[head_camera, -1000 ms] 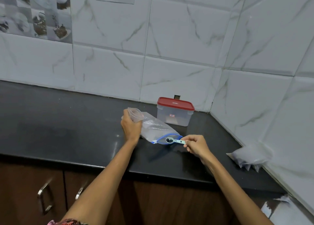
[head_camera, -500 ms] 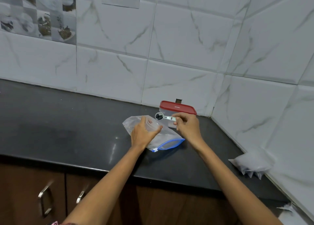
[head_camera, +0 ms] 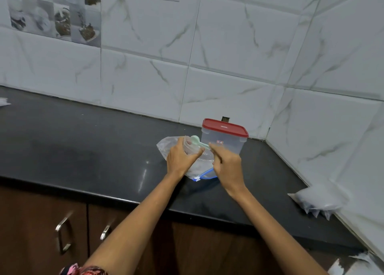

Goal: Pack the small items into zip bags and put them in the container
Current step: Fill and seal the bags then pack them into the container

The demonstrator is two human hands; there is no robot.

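Spoon (head_camera: 196,142) now tipped into cup gripped by left hand (head_camera: 180,158); right hand (head_camera: 226,164) pinches handle.

Soft, even, cool light fills the wide-angle view, tile lines bowing toward the edges, while a pale glare streak lies on the glossy black stone countertop (head_camera: 143,177) just left of the motion-blurred left hand (head_camera: 180,158) and right hand (head_camera: 226,164).
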